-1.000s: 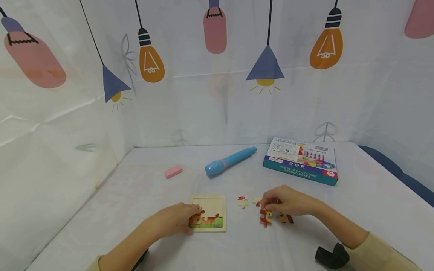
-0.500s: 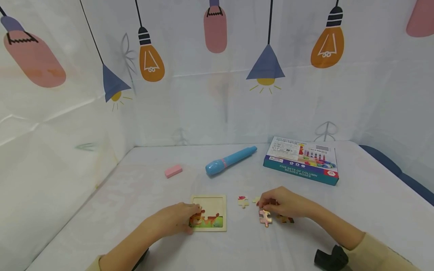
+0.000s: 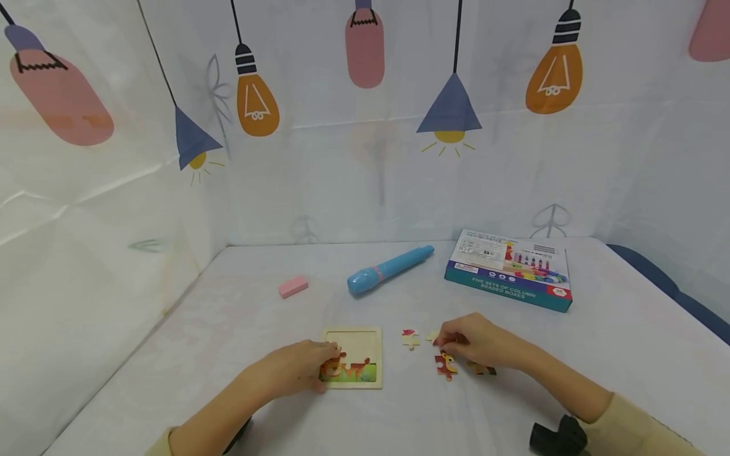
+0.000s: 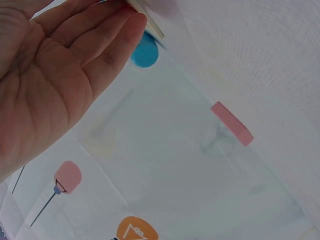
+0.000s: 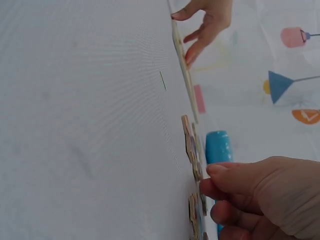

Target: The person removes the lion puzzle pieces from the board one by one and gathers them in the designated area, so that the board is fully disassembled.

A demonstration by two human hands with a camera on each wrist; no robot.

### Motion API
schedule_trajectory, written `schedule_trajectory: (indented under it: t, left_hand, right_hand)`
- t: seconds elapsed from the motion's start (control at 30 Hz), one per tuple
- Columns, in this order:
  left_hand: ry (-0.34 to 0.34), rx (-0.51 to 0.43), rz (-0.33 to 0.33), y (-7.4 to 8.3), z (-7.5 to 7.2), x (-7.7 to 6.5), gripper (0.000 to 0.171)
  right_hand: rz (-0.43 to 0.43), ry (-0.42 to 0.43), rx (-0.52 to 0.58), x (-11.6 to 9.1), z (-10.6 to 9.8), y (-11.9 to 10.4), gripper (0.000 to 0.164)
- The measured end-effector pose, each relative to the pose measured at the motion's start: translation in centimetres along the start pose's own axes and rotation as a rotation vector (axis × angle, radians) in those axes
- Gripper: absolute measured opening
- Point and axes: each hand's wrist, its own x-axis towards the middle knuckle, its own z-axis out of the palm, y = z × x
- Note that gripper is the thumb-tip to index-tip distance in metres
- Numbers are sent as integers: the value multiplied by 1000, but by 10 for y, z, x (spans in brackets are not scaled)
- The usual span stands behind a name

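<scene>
Left hand (image 3: 296, 367) with fingers loosely extended over the left edge of a square, pale wooden puzzle tray (image 3: 363, 339), partly filled along its near side with orange-and-green printed pieces (image 3: 362, 373). Right hand (image 3: 481, 342) with fingers bent and thumb close to forefinger, among flat, knobbed loose jigsaw pieces (image 3: 410, 340); impossible to tell whether pinching one. Below, smooth white cloth (image 3: 393, 418). Beyond, a glossy blue microphone-shaped rod (image 3: 393, 268), a pink rectangular block (image 3: 293, 287) and a flat, printed cardboard box (image 3: 509, 269).
</scene>
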Motion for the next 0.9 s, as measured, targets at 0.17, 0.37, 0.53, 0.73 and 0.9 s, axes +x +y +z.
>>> schedule_trajectory:
  t: [0.17,0.37,0.53,0.73,0.9]
  left_hand:
    - [-4,3,-16,0,0,0,63]
    - [-12,10,-21,1,1,1,62]
    - [-6,17,-12,0,2,2,63]
    - [0,15,-2,0,1,2,63]
    - [-1,10,-2,1,0,1,62]
  right_hand:
    - [14,-21,-25,-3,-3,-3,4]
    - [107,-97,-59,-8,-6,-8,24]
    - [124,-112,-68,-9,-6,-9,30]
    - [121,-116,-82,-9,-7,-10,29]
    - [109,-108,-89,-10,-10,-13,26]
